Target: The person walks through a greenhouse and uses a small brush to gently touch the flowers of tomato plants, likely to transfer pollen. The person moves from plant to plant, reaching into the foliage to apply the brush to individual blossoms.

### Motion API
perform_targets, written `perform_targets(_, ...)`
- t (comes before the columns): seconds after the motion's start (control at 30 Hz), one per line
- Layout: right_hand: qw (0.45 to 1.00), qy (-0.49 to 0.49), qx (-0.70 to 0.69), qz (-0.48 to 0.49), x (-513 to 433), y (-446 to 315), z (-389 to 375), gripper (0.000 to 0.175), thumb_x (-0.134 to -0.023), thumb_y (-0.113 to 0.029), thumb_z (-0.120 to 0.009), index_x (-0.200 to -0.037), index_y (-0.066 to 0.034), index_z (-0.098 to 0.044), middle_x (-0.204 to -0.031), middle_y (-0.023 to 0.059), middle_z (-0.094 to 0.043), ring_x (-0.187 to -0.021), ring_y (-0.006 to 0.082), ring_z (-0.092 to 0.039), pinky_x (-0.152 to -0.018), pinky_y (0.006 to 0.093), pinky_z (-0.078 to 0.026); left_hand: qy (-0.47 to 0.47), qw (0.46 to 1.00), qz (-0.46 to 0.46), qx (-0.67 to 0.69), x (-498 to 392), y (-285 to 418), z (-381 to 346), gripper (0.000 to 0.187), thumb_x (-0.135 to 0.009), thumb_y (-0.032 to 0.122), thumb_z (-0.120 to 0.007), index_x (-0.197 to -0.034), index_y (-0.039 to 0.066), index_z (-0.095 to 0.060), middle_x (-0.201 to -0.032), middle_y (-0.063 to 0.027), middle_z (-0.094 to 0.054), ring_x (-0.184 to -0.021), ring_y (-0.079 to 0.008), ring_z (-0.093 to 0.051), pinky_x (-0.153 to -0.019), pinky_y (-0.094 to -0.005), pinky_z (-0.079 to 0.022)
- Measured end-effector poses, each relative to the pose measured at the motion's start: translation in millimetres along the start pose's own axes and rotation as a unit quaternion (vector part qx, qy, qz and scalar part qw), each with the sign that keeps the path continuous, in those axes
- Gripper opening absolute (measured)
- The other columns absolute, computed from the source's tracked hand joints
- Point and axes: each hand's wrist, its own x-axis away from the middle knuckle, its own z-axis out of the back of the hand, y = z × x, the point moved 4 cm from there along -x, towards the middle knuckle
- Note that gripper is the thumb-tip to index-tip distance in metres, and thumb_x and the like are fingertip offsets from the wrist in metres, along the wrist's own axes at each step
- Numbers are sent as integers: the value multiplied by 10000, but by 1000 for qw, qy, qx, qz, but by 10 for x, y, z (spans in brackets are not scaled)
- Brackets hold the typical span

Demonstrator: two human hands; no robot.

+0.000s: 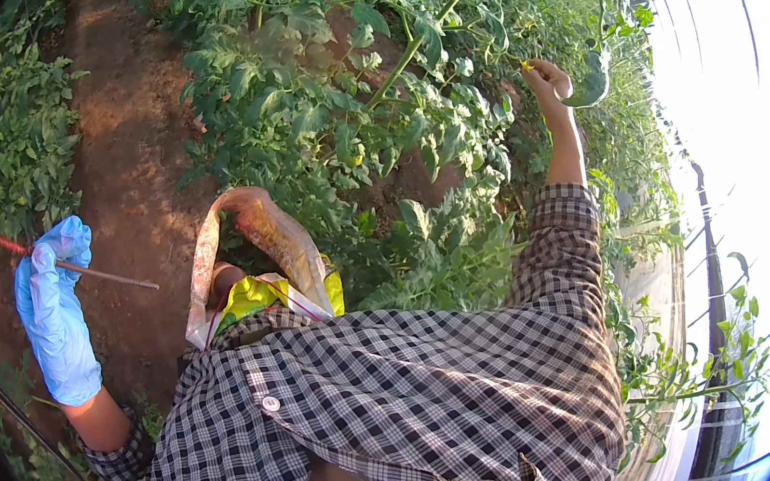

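Note:
My left hand (58, 305) wears a blue disposable glove. Its fingers are closed around a thin stick (109, 275), whose far end has a red wrapping (7, 242). Bare and stretched out at the upper right, my right hand (548, 82) pinches a small yellow flower (527, 65) between thumb and fingers. The flower is among tomato plants (329, 94) with dense green leaves. A thick green stem (414, 47) slants across just left of that hand, and a curled leaf (590, 82) hangs close beside the wrist.
At my waist hangs a yellow-green and white bag (247, 299) with a stained fabric loop (257, 210). A bare soil path (129, 128) runs between the plant rows. To the right stand a dark post (716, 314) and bright greenhouse sheeting (751, 141). A dark line (38, 432) crosses at lower left.

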Motion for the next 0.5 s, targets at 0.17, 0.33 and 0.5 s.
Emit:
perform_targets(0.17,962,171,-195,-87,47,51,-26,129,-884,-125,-662,-940,-14,-694,-615,-59,-491,-517,28,-387,-464,220,-287,-2,1000,13,1,-12,11,-21,407,-1023,349,-516,-1180,-5,-639,-1163,-114,-667,-1116,-232,-623,-1014,-387,-465)
perform_targets(0.33,911,336,-230,-62,200,-163,72,105,-874,-134,-639,-898,-36,-670,-613,-39,-464,-487,47,-379,-422,228,-268,-3,999,32,4,-56,-12,-47,421,-1015,355,-526,-1164,-22,-636,-1148,-140,-668,-1090,-243,-634,-998,-394,-478)
perform_targets(0.5,902,223,-367,-39,900,-1523,-299,115,-936,-149,-556,-922,-47,-607,-737,-1,-556,-520,32,-407,-456,196,-313,-30,999,27,1,-80,-65,-11,401,-1017,340,-520,-1131,-24,-645,-1166,-150,-668,-1072,-245,-642,-972,-387,-484)
